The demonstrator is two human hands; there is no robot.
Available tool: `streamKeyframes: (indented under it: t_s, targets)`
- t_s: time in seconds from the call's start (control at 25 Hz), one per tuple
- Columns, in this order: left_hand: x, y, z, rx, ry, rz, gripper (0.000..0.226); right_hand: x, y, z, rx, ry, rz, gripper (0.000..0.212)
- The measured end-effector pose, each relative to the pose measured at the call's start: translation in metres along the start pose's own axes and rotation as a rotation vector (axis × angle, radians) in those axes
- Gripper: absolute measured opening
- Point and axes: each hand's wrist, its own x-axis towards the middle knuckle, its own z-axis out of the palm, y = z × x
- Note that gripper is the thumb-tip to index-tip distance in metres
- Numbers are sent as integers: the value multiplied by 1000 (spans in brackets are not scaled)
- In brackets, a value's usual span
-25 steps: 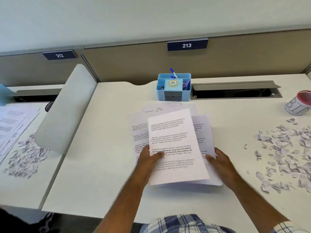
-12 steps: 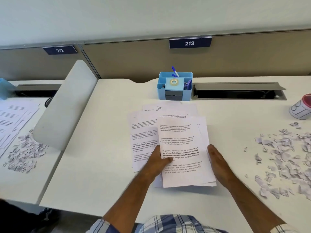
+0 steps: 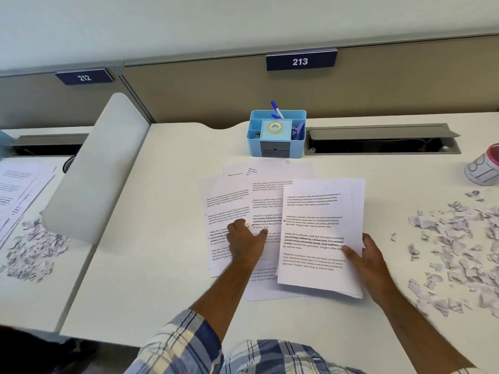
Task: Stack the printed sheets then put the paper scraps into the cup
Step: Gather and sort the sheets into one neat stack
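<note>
printed sheets (image 3: pixel 259 211) lie fanned across the middle of the white bench (image 3: pixel 167 265), overlapping one another, their text facing up. the right hand (image 3: pixel 370 263) grips a small stack of sheets (image 3: pixel 321 233) at its right edge, thumb curled on top, fingers hidden beneath; that stack sits just right of the loose ones and overlaps them. the left hand (image 3: pixel 247 241) rests flat on the loose sheets, fingers spread and straight, pressing on the paper.

paper scraps (image 3: pixel 459 255) are scattered over the right part of the bench, well apart from the sheets. the cup (image 3: pixel 483 168), white with a red rim, stands tilted at the far right edge beyond the scraps; what is inside it i cannot tell.

behind the sheets stands a blue desk organiser (image 3: pixel 276 136): a roll of tape (image 3: pixel 275 127) sits in its middle well, a blue pen (image 3: pixel 277 109) pokes out of the back compartment, and something purple fills the right one. on the neighbouring desk at the left lie more scraps (image 3: pixel 32 249) and other papers (image 3: pixel 19 190).
</note>
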Motion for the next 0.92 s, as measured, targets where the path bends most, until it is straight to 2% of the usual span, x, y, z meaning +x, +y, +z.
streamKeyframes:
  t_s: [0.16, 0.28, 0.48, 0.72, 0.92]
  targets:
    - [6, -4, 10, 215, 14, 10, 102, 3, 11, -15, -11, 36, 7, 35]
    - [7, 2, 19, 291, -15, 33, 117, 4, 14, -22, -11, 61, 18, 34]
    - [13, 11, 25, 242, -83, 30, 121, 5, 13, -26, -3, 63, 8, 35]
    - [11, 9, 30, 186, -80, 71, 83, 5, 11, -31, 6, 62, -11, 36]
    - [10, 1, 29, 55, -121, 107, 35, 3, 6, -36, 15, 79, -20, 35]
